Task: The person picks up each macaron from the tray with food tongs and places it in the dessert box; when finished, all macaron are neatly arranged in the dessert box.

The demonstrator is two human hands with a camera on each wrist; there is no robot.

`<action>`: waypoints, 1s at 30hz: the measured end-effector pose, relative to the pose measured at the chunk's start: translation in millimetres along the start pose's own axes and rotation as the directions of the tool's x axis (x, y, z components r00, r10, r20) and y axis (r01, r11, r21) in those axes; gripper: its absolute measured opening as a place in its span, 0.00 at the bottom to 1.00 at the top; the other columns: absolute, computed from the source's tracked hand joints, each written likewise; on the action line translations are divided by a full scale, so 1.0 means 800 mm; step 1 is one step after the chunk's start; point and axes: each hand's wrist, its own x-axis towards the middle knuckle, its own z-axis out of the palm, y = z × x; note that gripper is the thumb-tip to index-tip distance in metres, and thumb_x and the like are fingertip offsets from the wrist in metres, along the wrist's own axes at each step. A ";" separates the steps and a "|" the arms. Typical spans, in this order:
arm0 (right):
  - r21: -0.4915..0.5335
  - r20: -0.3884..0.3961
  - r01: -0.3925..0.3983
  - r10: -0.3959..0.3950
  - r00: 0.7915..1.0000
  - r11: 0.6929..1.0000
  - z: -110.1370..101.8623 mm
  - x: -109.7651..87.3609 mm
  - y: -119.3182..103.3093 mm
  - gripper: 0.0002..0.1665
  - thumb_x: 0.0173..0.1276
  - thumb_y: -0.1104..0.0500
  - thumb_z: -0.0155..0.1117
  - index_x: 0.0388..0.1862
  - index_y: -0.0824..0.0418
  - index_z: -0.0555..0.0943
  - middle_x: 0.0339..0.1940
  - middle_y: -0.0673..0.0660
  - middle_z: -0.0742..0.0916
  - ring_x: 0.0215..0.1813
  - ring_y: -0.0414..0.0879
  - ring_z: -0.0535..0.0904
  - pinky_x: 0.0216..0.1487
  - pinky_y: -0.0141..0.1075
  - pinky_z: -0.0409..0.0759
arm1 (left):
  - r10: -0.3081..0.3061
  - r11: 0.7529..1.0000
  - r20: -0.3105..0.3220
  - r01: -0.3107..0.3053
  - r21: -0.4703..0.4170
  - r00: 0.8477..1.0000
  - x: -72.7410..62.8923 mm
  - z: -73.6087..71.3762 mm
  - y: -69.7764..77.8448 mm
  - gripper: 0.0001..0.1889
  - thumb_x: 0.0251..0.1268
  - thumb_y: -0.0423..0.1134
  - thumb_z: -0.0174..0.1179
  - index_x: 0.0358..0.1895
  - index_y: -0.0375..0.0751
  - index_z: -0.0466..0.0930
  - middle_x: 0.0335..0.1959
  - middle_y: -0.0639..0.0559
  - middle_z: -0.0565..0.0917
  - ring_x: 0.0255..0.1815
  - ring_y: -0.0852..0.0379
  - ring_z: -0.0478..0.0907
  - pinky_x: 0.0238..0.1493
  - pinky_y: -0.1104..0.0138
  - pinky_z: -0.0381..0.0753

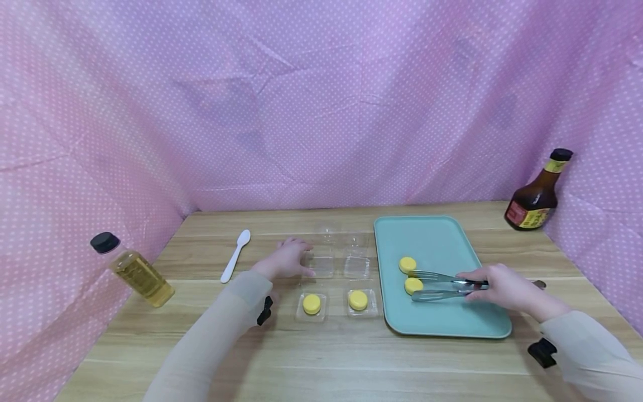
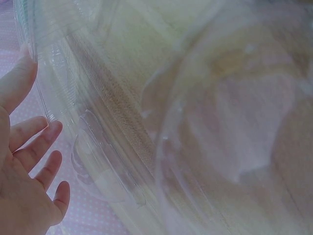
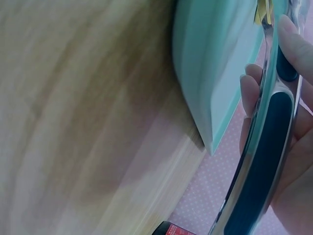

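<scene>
My left hand point(image 1: 287, 259) is at the back-left clear plastic box point(image 1: 321, 269), thumb and fingers spread at its left side. In the left wrist view, the thumb point(image 2: 19, 81) and index fingertip lie right at the plastic edge. My right hand point(image 1: 502, 285) grips metal tongs point(image 1: 469, 284) with dark handle grips point(image 3: 261, 161). Over the green tray point(image 1: 432, 234), the spread tong ends flank the nearer yellow disc point(image 1: 414, 286). Another yellow disc point(image 1: 407, 264) lies just behind it. Each front clear box holds one yellow disc: left point(image 1: 311, 304), right point(image 1: 358, 300).
A second back box point(image 1: 357, 268) stands by the tray's left edge. A white spoon point(image 1: 236, 255) lies left of my left hand. An oil bottle point(image 1: 140, 276) stands far left, a dark sauce bottle point(image 1: 537, 195) at the back right. A pink dotted cloth point(image 1: 321, 111) hangs behind the table.
</scene>
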 end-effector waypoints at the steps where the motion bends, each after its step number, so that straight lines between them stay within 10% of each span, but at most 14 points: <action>1: -0.002 -0.001 -0.004 0.004 1.000 1.000 0.000 0.000 0.000 0.31 0.52 0.53 0.73 0.52 0.68 0.81 0.43 0.60 0.88 0.34 0.34 0.74 0.30 0.28 0.73 | -0.001 1.000 0.001 0.001 -0.002 1.000 0.000 0.000 0.000 0.39 0.51 0.51 0.70 0.65 0.36 0.68 0.67 0.42 0.69 0.72 0.40 0.55 0.72 0.43 0.47; 30: -0.008 -0.064 0.016 -0.016 0.998 1.000 0.002 0.000 -0.008 0.27 0.53 0.53 0.72 0.50 0.66 0.83 0.44 0.61 0.88 0.28 0.31 0.70 0.25 0.26 0.66 | -0.010 1.000 0.015 0.010 -0.011 1.000 -0.003 -0.003 0.004 0.38 0.53 0.50 0.69 0.66 0.36 0.67 0.68 0.41 0.68 0.72 0.38 0.53 0.73 0.42 0.45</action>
